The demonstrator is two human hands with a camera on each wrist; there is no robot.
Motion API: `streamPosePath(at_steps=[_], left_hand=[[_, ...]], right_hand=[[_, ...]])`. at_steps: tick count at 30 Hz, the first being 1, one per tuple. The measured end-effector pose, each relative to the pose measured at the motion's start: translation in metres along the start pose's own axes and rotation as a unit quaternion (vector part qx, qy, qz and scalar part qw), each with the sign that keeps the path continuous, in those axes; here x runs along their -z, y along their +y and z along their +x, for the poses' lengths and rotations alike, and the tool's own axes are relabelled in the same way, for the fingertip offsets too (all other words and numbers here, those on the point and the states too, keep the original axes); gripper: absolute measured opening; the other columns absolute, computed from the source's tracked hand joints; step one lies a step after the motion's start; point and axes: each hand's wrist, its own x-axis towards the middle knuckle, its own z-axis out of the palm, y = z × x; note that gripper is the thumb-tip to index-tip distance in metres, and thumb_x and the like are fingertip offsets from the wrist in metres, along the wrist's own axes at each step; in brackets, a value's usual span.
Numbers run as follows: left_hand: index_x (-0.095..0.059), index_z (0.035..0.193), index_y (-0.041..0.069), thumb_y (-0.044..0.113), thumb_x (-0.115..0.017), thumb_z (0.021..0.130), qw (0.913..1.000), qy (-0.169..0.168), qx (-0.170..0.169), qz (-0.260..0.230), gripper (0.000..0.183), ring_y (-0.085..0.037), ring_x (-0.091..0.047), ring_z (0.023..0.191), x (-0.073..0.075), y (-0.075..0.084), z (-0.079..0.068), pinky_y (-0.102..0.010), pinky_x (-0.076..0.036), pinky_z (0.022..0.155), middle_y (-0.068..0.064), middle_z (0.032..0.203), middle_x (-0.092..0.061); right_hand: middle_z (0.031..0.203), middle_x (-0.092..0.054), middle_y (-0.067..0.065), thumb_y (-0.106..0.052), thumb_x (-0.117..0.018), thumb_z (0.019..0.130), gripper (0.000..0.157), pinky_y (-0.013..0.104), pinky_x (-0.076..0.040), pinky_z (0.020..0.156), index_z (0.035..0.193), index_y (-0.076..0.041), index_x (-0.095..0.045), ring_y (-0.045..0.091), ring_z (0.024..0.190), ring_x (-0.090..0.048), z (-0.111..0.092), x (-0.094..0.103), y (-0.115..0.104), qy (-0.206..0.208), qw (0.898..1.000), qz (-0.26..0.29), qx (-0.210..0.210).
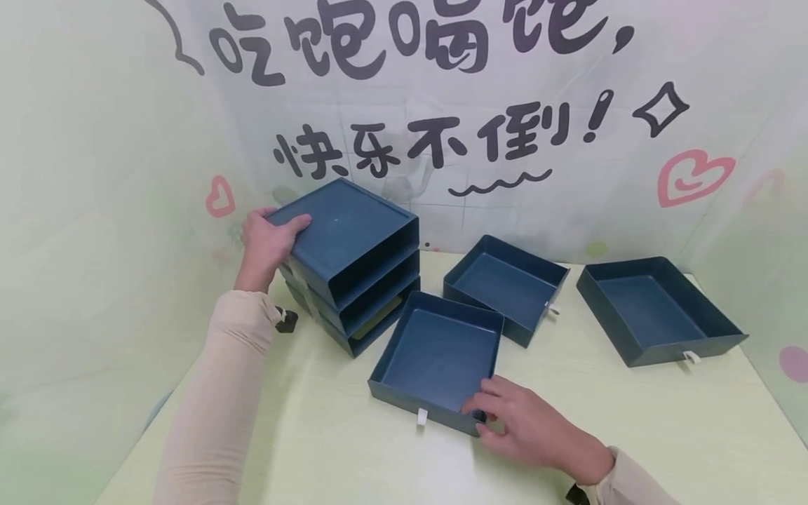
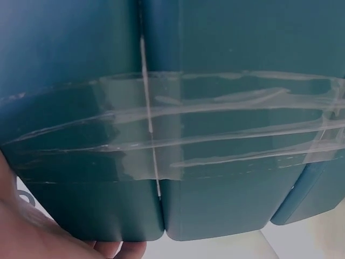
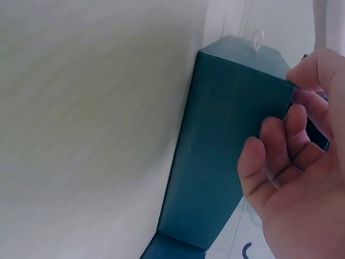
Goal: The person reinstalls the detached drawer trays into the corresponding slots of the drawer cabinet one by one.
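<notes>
A dark blue three-tier drawer cabinet stands left of centre, its slots facing right and front. My left hand grips its upper left corner, thumb on the top panel and fingers round the back edge. Clear tape runs across the cabinet's side in the left wrist view. The nearest blue drawer lies upright before the slots, a white pull tab on its front. My right hand pinches this drawer's front right corner; in the right wrist view, the thumb and forefinger meet at its upper edge.
A second blue drawer lies behind the near one, right beside it. Farther right is a third drawer, its white tab facing front. A printed cloth backdrop closes off the rear of the pale table.
</notes>
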Motion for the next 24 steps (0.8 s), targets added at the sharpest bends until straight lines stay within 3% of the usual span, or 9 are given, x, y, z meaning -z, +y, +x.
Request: streamPosePath(at_steps=[19,24], left_hand=[[-0.038,0.153,-0.002,0.049,-0.072,0.088,0.9996,0.017,0.012,0.020,0.090,-0.034,-0.047,0.138,0.001,0.002,-0.001,-0.045,-0.039,0.118,-0.023,0.153,-0.046],[-0.038,0.153,-0.003,0.049,-0.070,0.089,0.9990,0.020,0.012,0.038,0.088,-0.037,-0.046,0.138,0.002,0.004,-0.003,-0.047,-0.039,0.118,-0.025,0.152,-0.046]], right_hand=[[0.084,-0.046,-0.011,-0.003,-0.071,0.083,0.032,0.006,-0.037,0.060,0.104,-0.028,-0.071,-0.004,0.072,-0.040,-0.009,0.012,0.010,-0.020,0.998,0.028,-0.045],[0.088,-0.050,-0.012,-0.001,-0.069,0.086,0.033,0.009,-0.040,0.056,0.105,-0.028,-0.071,-0.006,0.067,-0.041,-0.012,0.016,0.014,-0.032,0.995,0.063,-0.066]])
